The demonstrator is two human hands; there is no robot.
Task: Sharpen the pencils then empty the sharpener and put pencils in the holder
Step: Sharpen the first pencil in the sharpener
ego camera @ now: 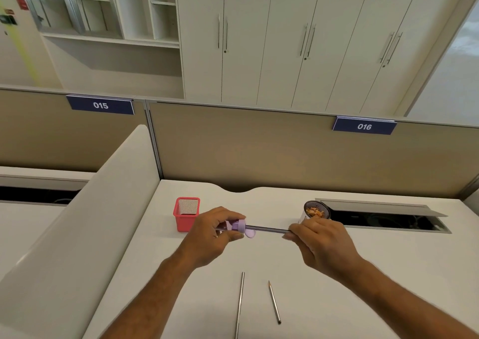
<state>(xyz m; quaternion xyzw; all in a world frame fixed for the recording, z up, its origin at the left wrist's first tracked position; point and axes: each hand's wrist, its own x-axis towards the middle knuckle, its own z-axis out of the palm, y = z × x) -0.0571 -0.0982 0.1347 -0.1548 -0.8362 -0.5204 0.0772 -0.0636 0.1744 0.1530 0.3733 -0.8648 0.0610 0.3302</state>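
My left hand grips a lilac sharpener with a clear body, its small lid hanging open below. A grey pencil lies level with its tip inside the sharpener, and my right hand pinches its other end. Two more grey pencils rest on the white desk near the front: a long one and a shorter sharpened one with its point facing away. A red mesh holder stands to the left of my hands.
A round cup holding orange shavings sits behind my right hand. An open cable hatch gapes at the desk's back right. A beige partition closes off the back, and a white divider borders the left.
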